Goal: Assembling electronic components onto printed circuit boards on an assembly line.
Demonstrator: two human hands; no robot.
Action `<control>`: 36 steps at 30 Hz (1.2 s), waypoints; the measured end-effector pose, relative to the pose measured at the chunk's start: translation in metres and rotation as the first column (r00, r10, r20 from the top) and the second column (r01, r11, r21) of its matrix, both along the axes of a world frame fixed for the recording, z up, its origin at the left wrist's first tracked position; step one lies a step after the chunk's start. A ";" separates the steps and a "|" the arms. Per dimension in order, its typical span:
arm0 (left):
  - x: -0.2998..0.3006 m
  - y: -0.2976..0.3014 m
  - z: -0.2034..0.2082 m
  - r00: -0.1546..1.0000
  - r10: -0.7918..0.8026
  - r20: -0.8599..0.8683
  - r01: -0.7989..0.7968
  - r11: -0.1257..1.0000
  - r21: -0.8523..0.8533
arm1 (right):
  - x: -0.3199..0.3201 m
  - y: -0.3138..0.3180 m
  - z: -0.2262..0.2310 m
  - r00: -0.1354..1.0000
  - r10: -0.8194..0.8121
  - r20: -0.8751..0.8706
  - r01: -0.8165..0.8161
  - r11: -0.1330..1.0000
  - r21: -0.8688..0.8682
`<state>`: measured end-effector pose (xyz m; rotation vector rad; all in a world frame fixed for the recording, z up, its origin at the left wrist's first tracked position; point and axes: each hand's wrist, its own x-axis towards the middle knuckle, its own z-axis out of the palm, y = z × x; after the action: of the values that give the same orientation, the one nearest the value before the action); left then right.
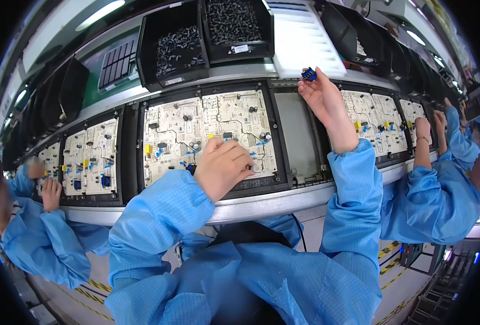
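My right hand (pixel 326 105) is raised past the far edge of the line, shut on a small blue and black electronic component (pixel 309 75) pinched between thumb and fingers. My left hand (pixel 225 167) rests low over the near part of a cream circuit board (pixel 218 111), its fingers curled together at the board's surface. Something small and dark shows by the fingertips, but I cannot make out what it is. The board carries yellow, blue and black parts and sits in a black frame (pixel 277 135).
Two black bins (pixel 175 82) of small dark parts stand beyond the board, beside a white ribbed tray (pixel 305 38). More framed boards (pixel 91 154) line both sides. Co-workers in blue sleeves (pixel 432 189) work at left and right. A metal rail (pixel 272 203) runs along the near edge.
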<state>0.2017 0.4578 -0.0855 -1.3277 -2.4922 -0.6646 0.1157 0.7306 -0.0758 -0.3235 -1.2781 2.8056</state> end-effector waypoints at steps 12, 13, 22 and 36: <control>0.001 0.006 0.012 0.998 0.053 0.042 -0.050 0.997 -0.054 | 0.007 0.001 0.008 0.998 0.026 -0.061 -0.020 0.995 0.094; 0.001 0.007 0.013 0.997 0.057 0.045 -0.055 0.997 -0.061 | 0.008 0.003 0.008 0.995 0.055 -0.080 -0.047 0.994 0.094; 0.011 0.011 0.015 0.995 0.099 -0.023 -0.101 0.982 -0.162 | 0.049 -0.043 0.033 0.790 0.427 -0.440 0.093 0.626 0.774; 0.012 0.014 0.023 0.991 0.130 -0.024 -0.132 0.966 -0.223 | 0.066 -0.047 0.044 0.696 0.547 -0.465 0.285 0.384 0.878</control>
<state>0.2135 0.4715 -0.0627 -1.2179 -2.6833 -0.3559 0.1814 0.6834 -0.0317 0.9027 -2.3061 1.3954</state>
